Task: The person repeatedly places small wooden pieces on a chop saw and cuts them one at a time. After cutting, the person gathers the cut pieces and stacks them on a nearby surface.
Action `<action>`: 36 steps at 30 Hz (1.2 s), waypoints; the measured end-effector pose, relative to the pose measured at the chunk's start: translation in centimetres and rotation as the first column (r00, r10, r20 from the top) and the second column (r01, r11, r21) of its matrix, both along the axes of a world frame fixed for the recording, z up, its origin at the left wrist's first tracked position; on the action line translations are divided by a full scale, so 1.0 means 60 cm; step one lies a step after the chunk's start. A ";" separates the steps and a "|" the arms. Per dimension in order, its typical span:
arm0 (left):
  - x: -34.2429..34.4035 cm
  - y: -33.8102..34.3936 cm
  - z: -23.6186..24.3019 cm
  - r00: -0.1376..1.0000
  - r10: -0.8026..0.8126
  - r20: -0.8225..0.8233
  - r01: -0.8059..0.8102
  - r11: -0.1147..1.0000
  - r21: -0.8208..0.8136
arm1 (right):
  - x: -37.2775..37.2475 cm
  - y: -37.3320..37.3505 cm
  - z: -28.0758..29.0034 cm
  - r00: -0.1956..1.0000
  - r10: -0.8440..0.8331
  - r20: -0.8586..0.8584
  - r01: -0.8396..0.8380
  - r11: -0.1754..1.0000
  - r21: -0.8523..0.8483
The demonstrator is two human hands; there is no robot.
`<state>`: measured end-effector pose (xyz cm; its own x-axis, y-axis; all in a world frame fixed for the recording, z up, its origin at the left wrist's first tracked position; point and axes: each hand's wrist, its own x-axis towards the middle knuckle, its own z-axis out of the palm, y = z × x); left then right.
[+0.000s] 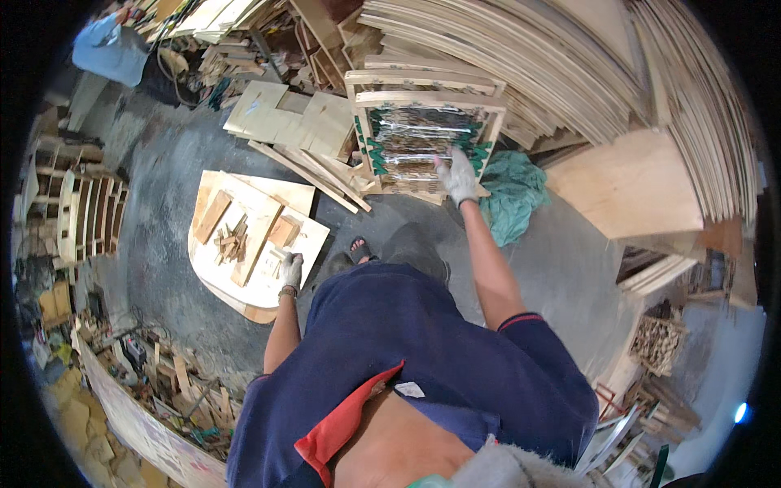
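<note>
A wooden frame [423,134] stood upright on the floor [561,268] in front of the person, leaning back against a large stack of plywood sheets [537,65]. The right hand [457,180] rested on the frame's lower front. Just right of the frame lay a crumpled cloth [512,195]. To the left, a flat board [252,244] lay on the floor with small wood offcuts [232,240] on it; the left hand [290,270] touched its near edge. Behind the board lay more loose sheets [285,118].

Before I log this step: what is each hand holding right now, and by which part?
The right hand grips the wooden frame at its lower edge. The left hand rests by small wood pieces; any grip cannot be told.
</note>
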<state>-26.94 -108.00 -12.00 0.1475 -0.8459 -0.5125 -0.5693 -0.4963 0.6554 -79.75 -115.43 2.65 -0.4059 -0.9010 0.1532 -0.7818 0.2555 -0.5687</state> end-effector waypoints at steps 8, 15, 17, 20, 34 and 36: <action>-0.103 0.220 0.072 0.835 0.544 -0.084 -0.550 0.829 -0.096 | -0.219 -0.318 -0.079 0.914 0.392 -0.106 -0.323 0.860 0.394; -0.341 0.578 0.087 0.582 0.746 0.322 -0.813 0.539 0.220 | -0.296 -0.394 -0.218 0.672 0.648 -0.358 -0.221 0.637 0.739; -0.434 0.624 0.101 0.456 0.833 0.314 -0.872 0.347 0.345 | -0.285 -0.386 -0.203 0.724 0.565 -0.396 -0.178 0.707 0.684; -0.584 0.669 0.131 0.300 0.900 0.316 -0.895 0.151 0.420 | -0.263 -0.371 -0.153 0.746 0.559 -0.362 -0.169 0.685 0.709; -0.771 0.675 0.042 0.212 0.976 0.059 -0.834 0.149 0.531 | -0.193 -0.250 -0.090 0.580 0.739 0.342 -0.694 0.229 0.682; -0.756 0.702 0.017 0.121 0.992 0.027 -0.830 0.086 0.551 | -0.136 -0.197 -0.062 0.441 0.892 0.101 -0.615 0.218 0.758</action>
